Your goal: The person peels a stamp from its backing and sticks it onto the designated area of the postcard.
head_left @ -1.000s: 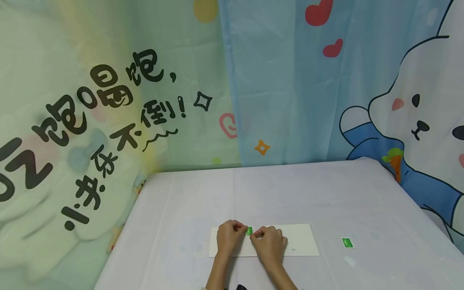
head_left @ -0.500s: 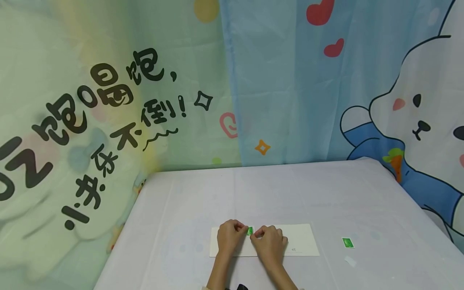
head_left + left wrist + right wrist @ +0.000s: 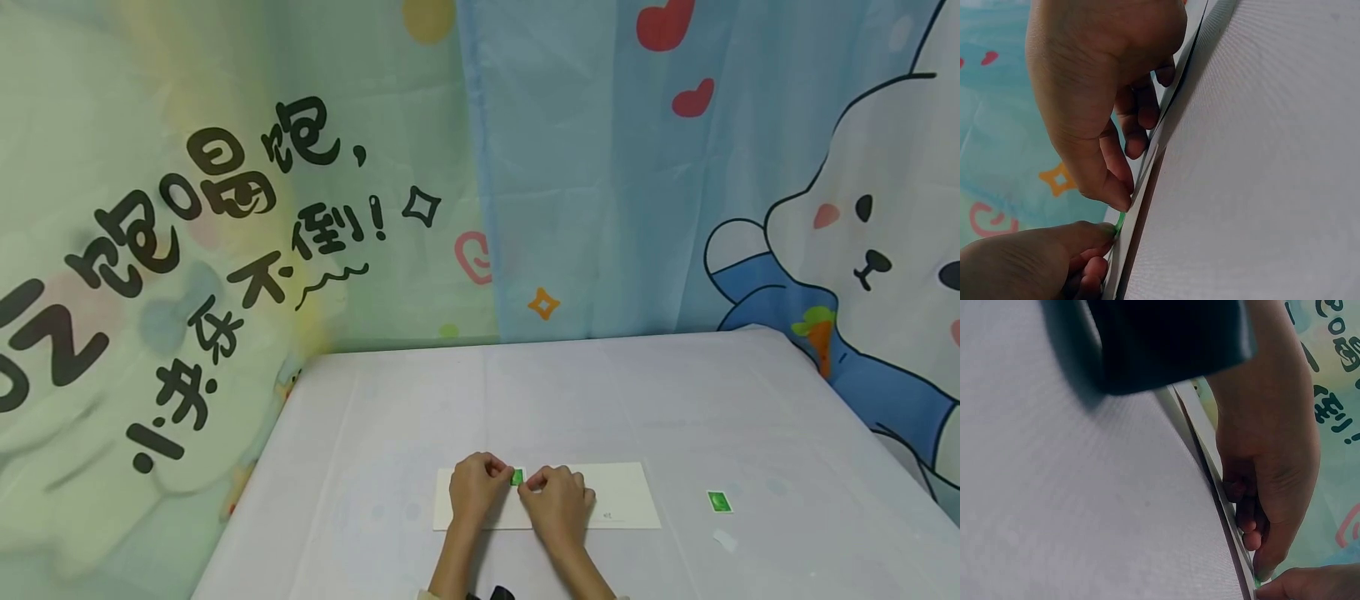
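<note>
The small green paper stamp with a white border [image 3: 517, 477] sits between my two sets of fingertips, over the upper part of a long white paper envelope [image 3: 630, 500]. My left hand [image 3: 476, 490] pinches it at its left edge, thumb and forefinger together; my right hand [image 3: 558, 504] pinches at its lower right corner, with my other fingers curled in behind. I can't tell from here whether all of its underside touches the paper.

I judge it nearly weightless and thin, limp enough to crease if I squeeze, and apt to cling to skin if its back is sticky. The outer edges and corners seem the places to hold, leaving the green face bare.

Under my wrists, the envelope lies flat, its near edge toward me, with a tiny printed mark near the lower right. Beneath it is a table covered in white cloth [image 3: 360, 467]. Well to the right lies a second green rectangle with a white border [image 3: 719, 502], and just below that, a pale translucent scrap [image 3: 725, 541].
</note>
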Demonstrator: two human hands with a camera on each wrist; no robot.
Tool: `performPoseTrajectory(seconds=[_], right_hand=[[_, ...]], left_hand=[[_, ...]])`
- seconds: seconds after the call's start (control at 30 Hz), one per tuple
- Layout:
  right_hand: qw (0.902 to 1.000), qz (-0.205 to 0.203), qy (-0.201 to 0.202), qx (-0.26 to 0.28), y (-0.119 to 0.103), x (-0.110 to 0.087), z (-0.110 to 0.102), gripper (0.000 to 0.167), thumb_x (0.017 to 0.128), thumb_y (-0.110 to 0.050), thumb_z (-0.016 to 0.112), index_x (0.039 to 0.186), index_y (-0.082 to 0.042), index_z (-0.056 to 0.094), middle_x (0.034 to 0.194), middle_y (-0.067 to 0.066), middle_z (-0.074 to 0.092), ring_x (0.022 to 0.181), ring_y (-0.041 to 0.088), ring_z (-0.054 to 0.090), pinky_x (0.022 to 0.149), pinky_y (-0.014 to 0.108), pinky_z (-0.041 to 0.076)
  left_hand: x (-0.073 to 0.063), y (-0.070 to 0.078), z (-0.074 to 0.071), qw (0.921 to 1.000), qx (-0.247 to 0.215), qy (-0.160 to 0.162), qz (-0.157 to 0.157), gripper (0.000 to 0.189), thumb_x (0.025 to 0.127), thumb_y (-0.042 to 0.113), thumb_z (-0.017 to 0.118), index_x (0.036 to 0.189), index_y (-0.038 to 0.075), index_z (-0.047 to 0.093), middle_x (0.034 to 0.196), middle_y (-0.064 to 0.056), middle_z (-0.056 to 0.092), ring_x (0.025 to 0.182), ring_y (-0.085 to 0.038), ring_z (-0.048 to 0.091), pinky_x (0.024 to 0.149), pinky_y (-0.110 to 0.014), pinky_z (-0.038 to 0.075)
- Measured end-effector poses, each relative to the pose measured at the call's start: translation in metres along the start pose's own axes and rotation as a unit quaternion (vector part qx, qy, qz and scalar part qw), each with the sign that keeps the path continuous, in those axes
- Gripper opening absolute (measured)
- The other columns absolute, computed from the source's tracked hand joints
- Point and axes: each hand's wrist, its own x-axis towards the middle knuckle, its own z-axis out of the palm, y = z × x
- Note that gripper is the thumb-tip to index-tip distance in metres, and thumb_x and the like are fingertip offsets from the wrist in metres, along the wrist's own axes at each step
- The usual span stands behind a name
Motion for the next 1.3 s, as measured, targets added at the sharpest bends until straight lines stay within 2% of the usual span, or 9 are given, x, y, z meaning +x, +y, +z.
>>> performPoseTrajectory(seconds=[0.7, 1.1, 1.3], right_hand=[[1.0, -0.003, -0.002, -0.001, 0.0002, 0.0013, 0.001, 0.012, 0.068, -0.02, 0.074, 0.063, -0.016, 0.064, 0.068, -0.002, 0.052, 0.071, 0.022, 0.045, 0.067, 0.043, 0.029], [0.9999, -0.009, 0.008, -0.004, -0.0008, 0.0007, 0.0, 0.014, 0.067, -0.02, 0.075, 0.062, -0.016, 0.063, 0.067, -0.001, 0.052, 0.071, 0.024, 0.046, 0.066, 0.043, 0.029], [0.9999, -0.012, 0.009, -0.003, 0.0002, 0.0, -0.0004, 0.013, 0.067, -0.02, 0.075, 0.062, -0.017, 0.063, 0.068, -0.001, 0.052, 0.071, 0.024, 0.047, 0.067, 0.044, 0.03]], left_hand=[[0.0022, -0.0004, -0.0001, 0.9999, 0.01, 0.008, 0.004, 0.016, 0.069, 0.02, 0.077, 0.061, 0.017, 0.063, 0.052, 0.014, 0.047, 0.048, -0.001, 0.04, 0.044, -0.019, 0.033], [0.0018, 0.0002, -0.0016, 0.9996, -0.019, 0.02, -0.006, 0.017, 0.07, 0.017, 0.077, 0.068, 0.015, 0.06, 0.053, 0.014, 0.047, 0.046, 0.0, 0.039, 0.043, -0.02, 0.033], [0.0004, -0.0013, -0.0005, 0.9994, -0.019, 0.03, 0.004, 0.018, 0.07, 0.017, 0.078, 0.068, 0.015, 0.06, 0.053, 0.012, 0.048, 0.046, 0.0, 0.039, 0.042, -0.02, 0.032]])
